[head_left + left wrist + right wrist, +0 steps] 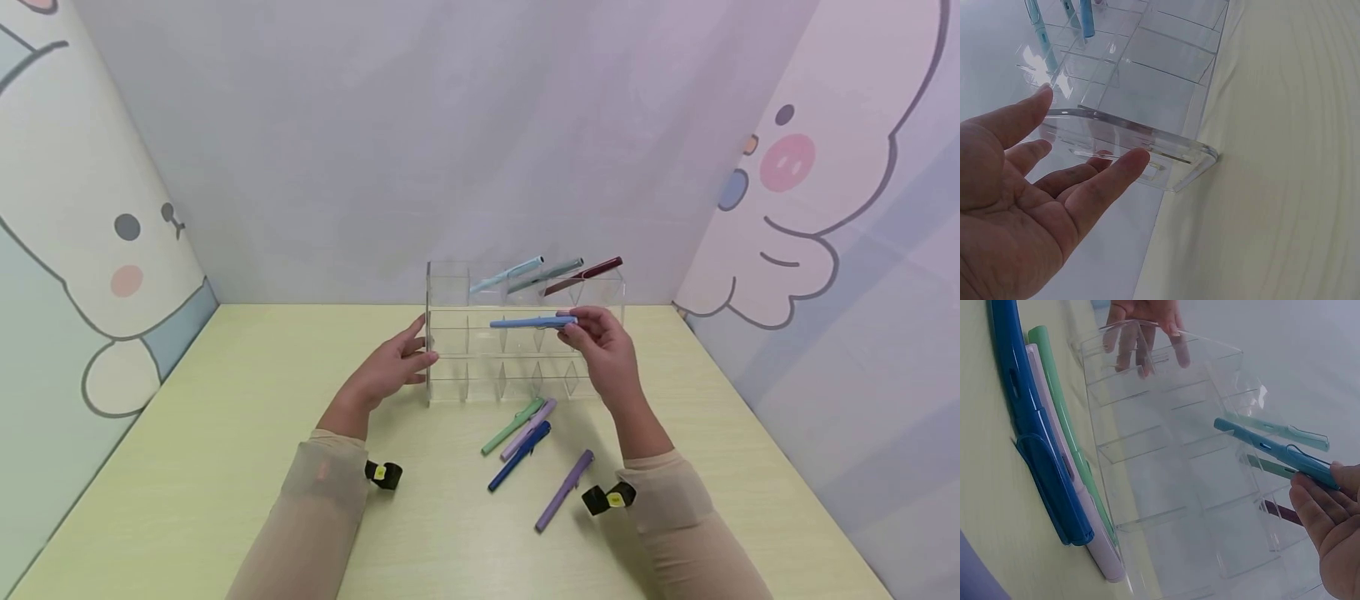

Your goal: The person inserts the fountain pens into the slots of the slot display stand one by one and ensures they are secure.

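Observation:
My right hand (606, 346) pinches a light blue pen (532, 322) by its capped end, the barrel pointing left in front of the clear acrylic pen rack (429, 333). In the right wrist view the blue pen (1266, 447) shows its clip near my fingertips. My left hand (386, 367), fingers extended, touches the rack's left side panel; the left wrist view has the hand (1035, 200) spread along that panel. In the rack's top row lean a pale blue pen (510, 272), a grey-green pen (547, 273) and a dark red pen (585, 275).
In front of the rack on the table (285, 333) lie a green pen (512, 427), a lilac pen (529, 429) and a dark blue pen (519, 456) close together. A purple pen (565, 490) lies apart, nearer the right wrist. Printed cloth walls (450, 150) enclose the table.

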Tool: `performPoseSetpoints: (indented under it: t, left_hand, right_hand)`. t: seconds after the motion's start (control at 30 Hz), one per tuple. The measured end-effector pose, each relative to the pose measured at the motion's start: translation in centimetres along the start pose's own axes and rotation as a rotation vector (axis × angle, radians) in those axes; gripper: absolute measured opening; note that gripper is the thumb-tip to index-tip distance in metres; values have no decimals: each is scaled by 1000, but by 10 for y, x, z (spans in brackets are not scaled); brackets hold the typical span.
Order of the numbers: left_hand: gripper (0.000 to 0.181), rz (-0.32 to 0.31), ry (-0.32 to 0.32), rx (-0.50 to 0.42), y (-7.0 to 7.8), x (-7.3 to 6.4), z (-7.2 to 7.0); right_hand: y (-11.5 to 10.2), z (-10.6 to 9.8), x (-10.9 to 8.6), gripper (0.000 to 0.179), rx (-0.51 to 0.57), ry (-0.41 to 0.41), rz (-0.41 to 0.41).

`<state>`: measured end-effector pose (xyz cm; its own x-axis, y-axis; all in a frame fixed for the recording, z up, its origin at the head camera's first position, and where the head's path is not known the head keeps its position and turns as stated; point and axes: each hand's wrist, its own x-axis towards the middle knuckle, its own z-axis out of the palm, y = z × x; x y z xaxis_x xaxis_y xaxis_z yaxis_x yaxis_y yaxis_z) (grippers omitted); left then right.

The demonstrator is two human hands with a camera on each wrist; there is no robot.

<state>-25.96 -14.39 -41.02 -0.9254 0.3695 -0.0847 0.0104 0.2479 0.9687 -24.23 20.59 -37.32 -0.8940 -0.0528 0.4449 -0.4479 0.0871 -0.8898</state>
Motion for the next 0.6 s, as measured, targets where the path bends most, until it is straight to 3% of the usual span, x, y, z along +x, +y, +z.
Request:
performPoseSetpoints:
  t: [0.6]
  left_hand:
    - [76, 8, 0, -12, 1, 1, 1]
  right_hand:
    - [6, 14, -1, 30, -68, -21, -3]
